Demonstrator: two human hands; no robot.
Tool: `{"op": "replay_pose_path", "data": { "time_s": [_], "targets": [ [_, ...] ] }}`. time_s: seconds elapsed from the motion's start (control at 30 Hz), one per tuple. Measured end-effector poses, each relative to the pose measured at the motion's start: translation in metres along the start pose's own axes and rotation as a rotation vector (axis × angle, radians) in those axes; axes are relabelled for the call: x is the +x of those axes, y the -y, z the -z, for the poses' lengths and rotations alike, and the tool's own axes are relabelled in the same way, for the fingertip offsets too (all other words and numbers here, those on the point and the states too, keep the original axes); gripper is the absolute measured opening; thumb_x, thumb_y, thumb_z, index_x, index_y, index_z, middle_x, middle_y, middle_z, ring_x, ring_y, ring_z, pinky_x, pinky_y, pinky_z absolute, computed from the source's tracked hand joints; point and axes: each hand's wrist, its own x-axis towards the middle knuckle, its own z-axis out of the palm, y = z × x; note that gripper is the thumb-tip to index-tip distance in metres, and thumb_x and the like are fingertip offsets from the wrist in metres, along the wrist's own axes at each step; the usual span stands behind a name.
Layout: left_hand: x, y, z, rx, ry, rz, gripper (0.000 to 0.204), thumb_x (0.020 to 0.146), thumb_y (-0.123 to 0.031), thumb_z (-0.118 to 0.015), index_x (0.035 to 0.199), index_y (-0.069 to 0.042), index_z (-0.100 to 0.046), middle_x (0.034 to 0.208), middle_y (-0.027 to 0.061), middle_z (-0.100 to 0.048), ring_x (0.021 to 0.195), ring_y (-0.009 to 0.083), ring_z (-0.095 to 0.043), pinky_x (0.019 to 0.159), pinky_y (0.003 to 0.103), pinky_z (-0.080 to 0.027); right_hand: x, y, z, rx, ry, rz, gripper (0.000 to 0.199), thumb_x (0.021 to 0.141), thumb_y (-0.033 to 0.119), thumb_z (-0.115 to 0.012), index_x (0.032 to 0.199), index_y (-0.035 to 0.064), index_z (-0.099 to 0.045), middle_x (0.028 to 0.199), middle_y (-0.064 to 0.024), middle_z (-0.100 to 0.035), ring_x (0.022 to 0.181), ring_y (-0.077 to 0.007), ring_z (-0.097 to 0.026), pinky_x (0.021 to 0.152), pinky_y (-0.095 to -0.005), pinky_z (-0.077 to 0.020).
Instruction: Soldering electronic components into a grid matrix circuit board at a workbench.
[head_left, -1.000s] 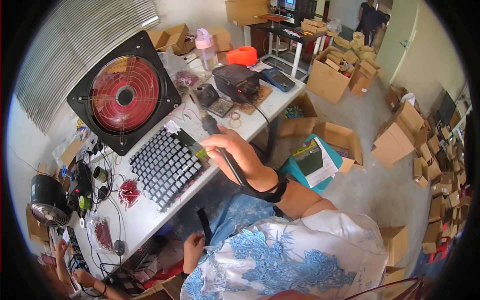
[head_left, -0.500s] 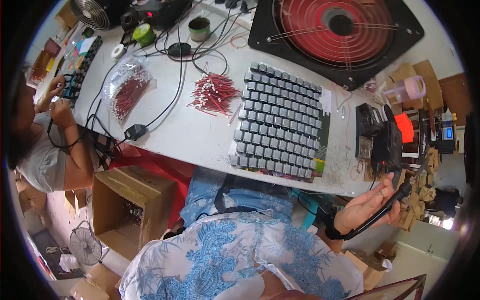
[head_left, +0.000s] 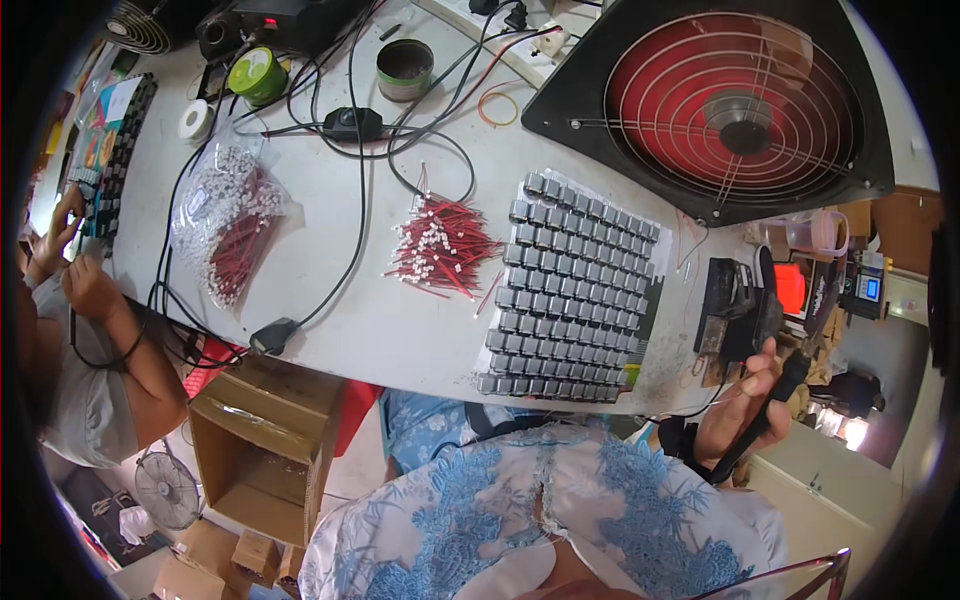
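My right hand [head_left: 745, 410] is at the right, beyond the table's front edge, with fingers curled around a black-handled soldering iron [head_left: 752, 432]. Its tip cannot be made out against the background. A thin line, perhaps wire, runs leftward from beside the fingers. My left hand is out of sight. On the white table [head_left: 420, 345] in front of me lies a slanted block of many small grey-black square parts [head_left: 570, 290] in rows. Left of it spreads a loose pile of short red wires with white connectors [head_left: 440, 245]. A clear plastic bag [head_left: 235, 225] holds more such wires.
A big black-framed fan [head_left: 745, 110] with a red inside stands at the back right. Black cables with an inline switch [head_left: 352, 124] cross the table. Tins [head_left: 405, 68] stand behind. Black devices [head_left: 738, 310] sit near my right hand. A co-worker's hands [head_left: 90, 285] are at far left.
The view has shifted, so the table items appear lower. My right hand has turned and its fingers have curled in, still holding the soldering iron.
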Motion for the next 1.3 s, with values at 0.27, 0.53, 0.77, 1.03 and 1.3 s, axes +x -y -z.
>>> {"op": "replay_pose_path", "data": {
  "time_s": [0.27,0.53,0.77,1.03,1.3],
  "targets": [
    [-0.019,0.043,0.013,-0.104,-0.114,0.054,0.049,0.087,-0.046,-0.059,0.112,-0.003,-0.064,0.097,0.0094,-0.066,0.086,0.0227,-0.06,0.077,0.037,-0.049,0.014,-0.006,0.016,0.001,0.044,-0.035,0.037,0.096,0.012,-0.053,0.128,0.021,-0.038,0.097,-0.0088,-0.053,0.1,-0.0299,-0.05,0.106,-0.0621,-0.0304],
    [-0.011,0.053,-0.001,-0.215,-0.182,0.055,0.059,0.084,-0.053,-0.061,0.113,-0.003,-0.063,0.098,0.0104,-0.066,0.086,0.0231,-0.06,0.076,0.038,-0.049,0.013,-0.009,0.038,-0.036,-0.013,-0.118,0.038,0.095,0.015,-0.056,0.128,0.0217,-0.039,0.098,-0.0076,-0.053,0.102,-0.0299,-0.05,0.108,-0.0605,-0.0289],
    [0.015,0.121,-0.012,-0.379,-0.246,0.143,0.067,0.081,-0.06,-0.062,0.114,-0.002,-0.063,0.1,0.0112,-0.066,0.087,0.0235,-0.06,0.075,0.039,-0.049,0.011,-0.026,0.025,-0.027,0.096,-0.151,0.04,0.093,0.012,-0.055,0.131,0.0175,-0.042,0.106,-0.0077,-0.056,0.108,-0.0254,-0.051,0.112,-0.0515,-0.0295],
    [0.004,0.12,-0.033,-0.177,-0.59,0.001,0.094,0.066,-0.058,-0.078,0.124,0.011,-0.052,0.115,0.0219,-0.064,0.104,0.0285,-0.063,0.09,0.039,-0.05,0.03,-0.109,0.033,1.149,0.295,-0.863,0.043,0.095,0.009,-0.043,0.136,-0.005,-0.036,0.127,-0.0204,-0.053,0.119,-0.0223,-0.05,0.109,-0.0366,-0.0377],
    [-0.026,0.074,-0.084,-0.091,-0.842,0.197,0.1,0.061,-0.06,-0.078,0.137,-0.003,-0.044,0.135,0.0265,-0.049,0.127,0.0398,-0.046,0.103,0.045,-0.043,0.023,-0.136,-0.028,0.968,0.526,-0.595,0.037,0.096,0.009,-0.045,0.13,-0.005,-0.038,0.119,-0.021,-0.056,0.116,-0.026,-0.053,0.107,-0.0395,-0.04]
  ]
}}
